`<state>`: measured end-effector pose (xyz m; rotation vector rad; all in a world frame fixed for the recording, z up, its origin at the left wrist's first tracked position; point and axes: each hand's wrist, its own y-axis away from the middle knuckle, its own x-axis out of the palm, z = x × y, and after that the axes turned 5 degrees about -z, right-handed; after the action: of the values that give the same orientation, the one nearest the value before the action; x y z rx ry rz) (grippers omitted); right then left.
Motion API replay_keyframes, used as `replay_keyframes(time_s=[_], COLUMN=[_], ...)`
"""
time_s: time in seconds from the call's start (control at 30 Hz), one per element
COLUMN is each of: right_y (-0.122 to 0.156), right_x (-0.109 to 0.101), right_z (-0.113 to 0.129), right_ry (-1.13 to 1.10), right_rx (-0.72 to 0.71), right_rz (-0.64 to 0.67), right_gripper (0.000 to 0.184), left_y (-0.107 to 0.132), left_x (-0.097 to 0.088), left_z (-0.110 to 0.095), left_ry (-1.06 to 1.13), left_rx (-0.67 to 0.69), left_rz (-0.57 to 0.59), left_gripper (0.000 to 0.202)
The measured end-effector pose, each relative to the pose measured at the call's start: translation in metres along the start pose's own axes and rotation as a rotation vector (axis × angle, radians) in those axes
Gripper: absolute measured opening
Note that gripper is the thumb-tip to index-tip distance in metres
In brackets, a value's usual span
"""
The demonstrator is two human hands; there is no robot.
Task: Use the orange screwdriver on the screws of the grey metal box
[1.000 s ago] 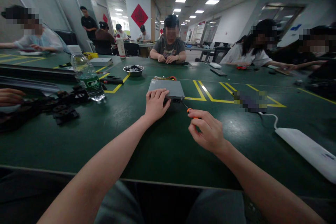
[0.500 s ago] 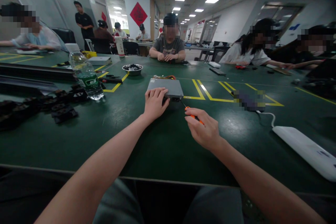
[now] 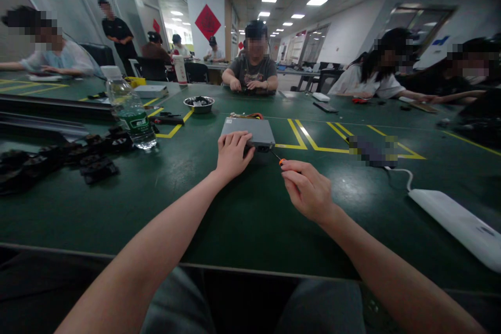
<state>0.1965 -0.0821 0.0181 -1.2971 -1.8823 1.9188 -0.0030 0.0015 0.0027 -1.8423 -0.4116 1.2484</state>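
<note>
A flat grey metal box (image 3: 250, 130) with coloured wires at its far end lies on the green table (image 3: 242, 219). My left hand (image 3: 231, 154) rests on the box's near left corner, fingers curled over its edge. My right hand (image 3: 308, 191) is closed round a small orange-handled screwdriver (image 3: 281, 162). Its thin tip points at the box's near right corner.
A water bottle (image 3: 131, 111) and several black parts (image 3: 94, 159) lie to the left. A metal bowl (image 3: 198, 104) stands beyond the box. A white power strip (image 3: 456, 224) with its cable lies at the right. Other people sit round the table.
My right hand has turned slightly on the screwdriver, hiding more of the orange handle. My left hand stays on the box.
</note>
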Motion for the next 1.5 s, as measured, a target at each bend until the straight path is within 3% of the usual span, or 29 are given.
replay_keyframes(time_s=[0.23, 0.43, 0.57, 0.73, 0.83, 0.97, 1.27, 1.37, 1.5], right_y=[0.0, -0.001, -0.005, -0.001, 0.002, -0.002, -0.009, -0.007, -0.009], right_x=[0.0, 0.006, 0.001, -0.004, 0.0, 0.0, -0.017, -0.013, -0.005], right_z=[0.001, 0.014, 0.013, 0.003, 0.006, 0.013, -0.01, -0.003, 0.013], right_ry=[0.017, 0.075, 0.115, 0.126, 0.046, 0.074, 0.318, 0.259, 0.24], right_rx=[-0.007, -0.107, -0.019, 0.144, 0.109, 0.059, 0.287, 0.183, 0.026], right_rz=[0.007, 0.113, 0.048, 0.002, 0.015, 0.081, -0.041, -0.021, 0.104], right_gripper=[0.024, 0.018, 0.01, 0.021, 0.025, 0.01, 0.014, 0.011, 0.005], left_y=[0.0, 0.0, 0.0, 0.0, 0.0, 0.0, 0.0, 0.0, 0.0], left_x=[0.0, 0.0, 0.0, 0.0, 0.0, 0.0, -0.001, -0.001, -0.001], left_z=[0.0, 0.0, 0.0, 0.0, 0.0, 0.0, 0.001, 0.001, 0.0], left_ry=[-0.002, -0.001, -0.002, 0.001, -0.001, -0.003, 0.003, 0.002, 0.005], left_rx=[-0.004, 0.0, -0.008, -0.005, 0.002, -0.001, -0.007, -0.004, -0.007], left_rz=[0.003, -0.003, 0.0, 0.002, 0.001, 0.001, 0.007, 0.008, 0.01], left_gripper=[0.031, 0.03, 0.031, 0.03, 0.03, 0.03, 0.03, 0.03, 0.03])
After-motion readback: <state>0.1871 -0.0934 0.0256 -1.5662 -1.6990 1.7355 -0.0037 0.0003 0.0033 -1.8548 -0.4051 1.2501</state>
